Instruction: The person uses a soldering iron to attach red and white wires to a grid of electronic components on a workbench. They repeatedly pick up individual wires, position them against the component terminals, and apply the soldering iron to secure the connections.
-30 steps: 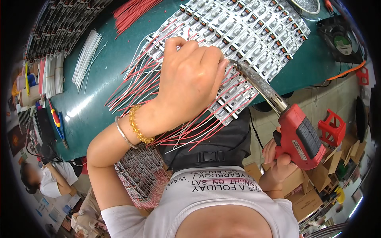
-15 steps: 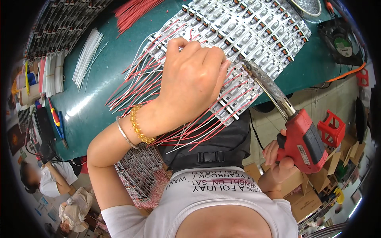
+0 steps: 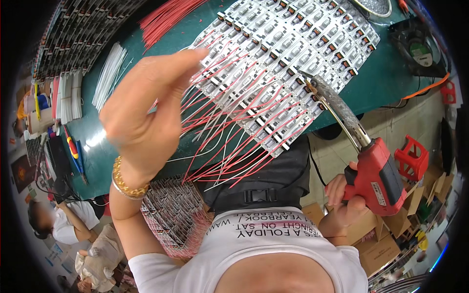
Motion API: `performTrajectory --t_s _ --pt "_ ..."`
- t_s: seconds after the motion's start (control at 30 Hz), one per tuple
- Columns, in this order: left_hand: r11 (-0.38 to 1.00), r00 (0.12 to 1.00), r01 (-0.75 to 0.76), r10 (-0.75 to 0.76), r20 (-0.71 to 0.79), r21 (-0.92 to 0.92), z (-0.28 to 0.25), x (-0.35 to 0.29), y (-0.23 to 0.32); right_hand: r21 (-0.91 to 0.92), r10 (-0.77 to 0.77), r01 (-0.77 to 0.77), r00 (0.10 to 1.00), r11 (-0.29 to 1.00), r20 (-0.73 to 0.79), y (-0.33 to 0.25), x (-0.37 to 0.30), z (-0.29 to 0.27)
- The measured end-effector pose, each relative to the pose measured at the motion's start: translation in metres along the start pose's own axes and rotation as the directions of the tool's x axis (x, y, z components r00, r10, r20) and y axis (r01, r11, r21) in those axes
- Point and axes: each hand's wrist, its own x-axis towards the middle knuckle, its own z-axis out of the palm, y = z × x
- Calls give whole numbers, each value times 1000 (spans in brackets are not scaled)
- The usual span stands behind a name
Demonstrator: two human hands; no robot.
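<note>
My left hand (image 3: 144, 105) is over the left side of the circuit board panel (image 3: 293, 51), its fingers bent to the right and thumb drawn in toward them. Its fingertips reach the panel's left edge; what they pinch, if anything, is hidden. Red and white wires (image 3: 224, 168) run from the near rows of the panel and trail over the table edge. My right hand (image 3: 344, 195) grips the handle of a red and black soldering gun (image 3: 376, 176). The gun's metal nozzle and tip rest close above the panel, right of the wired rows.
Red wires (image 3: 168, 19) and white wires (image 3: 108, 73) lie in bundles on the green table (image 3: 141, 49). Stacked panels (image 3: 78, 36) stand far left, a black fan (image 3: 420, 51) at right. A yellow-and-blue handled tool (image 3: 73, 149) lies left; a red stool (image 3: 412, 158) is at right.
My left hand has moved left and slightly back from beside the soldering tip, uncovering the wired rows. The soldering gun in my right hand has barely moved.
</note>
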Motion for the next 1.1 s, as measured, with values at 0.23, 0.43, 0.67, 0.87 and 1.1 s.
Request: performTrajectory --t_s 0.23,0.43,0.67,0.87,1.1 --pt "979 942 -206 198 273 2 37 0 16 31 -26 26 999 999 24 5 -4 -12" --pt "992 957 -115 126 263 -56 65 -6 15 24 -35 34 999 999 32 10 -11 -17" --pt "996 943 32 -4 332 -79 66 0 26 -4 60 -60 998 998 37 0 -11 -14" --pt "995 911 96 -71 407 -40 69 8 25 49 86 -86 996 995 12 -2 -10 -11" --pt "996 909 84 -73 410 -8 68 7 26 -46 113 -111 993 993 34 0 -14 -14"
